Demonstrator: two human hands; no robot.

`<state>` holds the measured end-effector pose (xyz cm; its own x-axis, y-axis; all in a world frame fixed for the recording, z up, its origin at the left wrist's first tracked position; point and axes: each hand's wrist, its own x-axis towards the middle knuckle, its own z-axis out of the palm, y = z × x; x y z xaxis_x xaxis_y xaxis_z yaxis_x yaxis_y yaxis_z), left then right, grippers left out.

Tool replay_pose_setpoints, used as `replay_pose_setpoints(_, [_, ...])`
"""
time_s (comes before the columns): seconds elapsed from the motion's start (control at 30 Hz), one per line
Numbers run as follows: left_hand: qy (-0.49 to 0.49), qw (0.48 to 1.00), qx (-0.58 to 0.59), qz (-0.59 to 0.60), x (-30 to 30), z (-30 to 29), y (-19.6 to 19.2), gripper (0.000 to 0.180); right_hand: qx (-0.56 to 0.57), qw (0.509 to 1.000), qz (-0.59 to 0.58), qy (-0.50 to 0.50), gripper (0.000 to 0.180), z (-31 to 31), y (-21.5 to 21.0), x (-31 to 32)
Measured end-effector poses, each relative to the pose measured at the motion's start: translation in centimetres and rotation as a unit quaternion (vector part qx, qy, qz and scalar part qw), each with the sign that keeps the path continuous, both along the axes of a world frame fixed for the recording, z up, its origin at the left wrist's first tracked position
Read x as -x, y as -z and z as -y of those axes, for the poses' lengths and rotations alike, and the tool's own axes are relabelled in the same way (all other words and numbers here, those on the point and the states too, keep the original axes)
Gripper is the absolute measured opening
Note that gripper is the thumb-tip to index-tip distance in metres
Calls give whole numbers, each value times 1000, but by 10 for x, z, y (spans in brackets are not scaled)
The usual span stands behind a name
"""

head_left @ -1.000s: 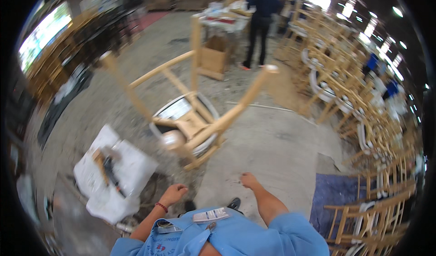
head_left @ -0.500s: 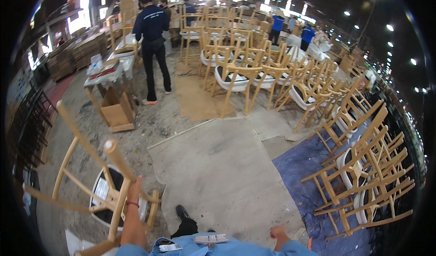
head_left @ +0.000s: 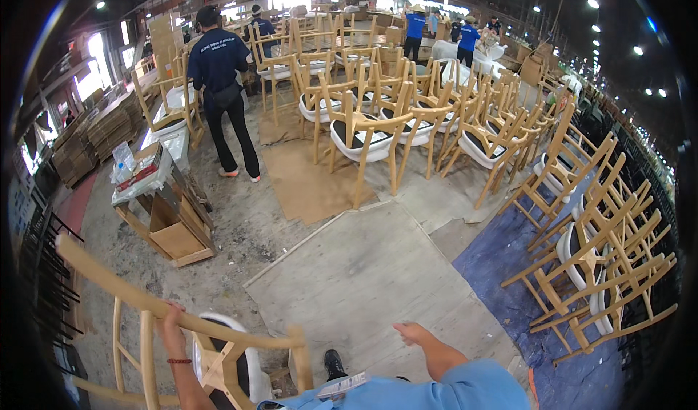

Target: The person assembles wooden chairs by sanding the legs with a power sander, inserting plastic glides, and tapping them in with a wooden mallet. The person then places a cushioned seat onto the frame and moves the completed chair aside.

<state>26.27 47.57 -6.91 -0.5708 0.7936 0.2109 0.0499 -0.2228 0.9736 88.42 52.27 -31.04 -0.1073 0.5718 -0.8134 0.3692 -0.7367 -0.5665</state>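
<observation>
Head view: my left hand (head_left: 171, 321), fingers clamped on wooden chair (head_left: 211, 344); right hand (head_left: 413, 331) free, fingers apart; stacked chairs (head_left: 596, 264) right, cardboard box (head_left: 174, 232) left.

Wooden chair (head_left: 196, 337): pale natural wood, curved top rail running from left edge toward centre, slender back spindles, Y-shaped back splat. White padded seat with dark panel shows behind splat. Chair sits at lower left of view, tilted, back toward camera, top rail gripped from above at mid-length.
</observation>
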Motion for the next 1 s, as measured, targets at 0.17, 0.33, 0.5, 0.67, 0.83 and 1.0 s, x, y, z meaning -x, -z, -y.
replay_pose_setpoints(0.17, [40, 983, -134, 118, -47, -24, -84, 21, -32, 987, -95, 128, 85, -87, -38, 117])
replay_pose_setpoints(0.33, [46, 933, -265, 239, -57, -34, -106, 11, -83, 933, -316, 149, 78, -150, -100, 123])
replay_pose_setpoints(0.5, [-174, 907, -200, 326, 4, -77, -60, 20, -210, 832, -513, -26, 67, -191, -228, 92])
replay_pose_setpoints(0.67, [-241, 857, -134, 436, 27, -135, 25, 24, -367, 894, -242, -89, 55, -214, -390, 131])
replay_pose_setpoints(0.83, [-269, 802, -71, 529, -27, -153, 88, 27, -453, 878, 72, -141, 51, -215, -475, 181])
replay_pose_setpoints(1.0, [-257, 793, -50, 550, -19, -178, 86, 30, -459, 879, 34, -125, 55, -232, -466, 191])
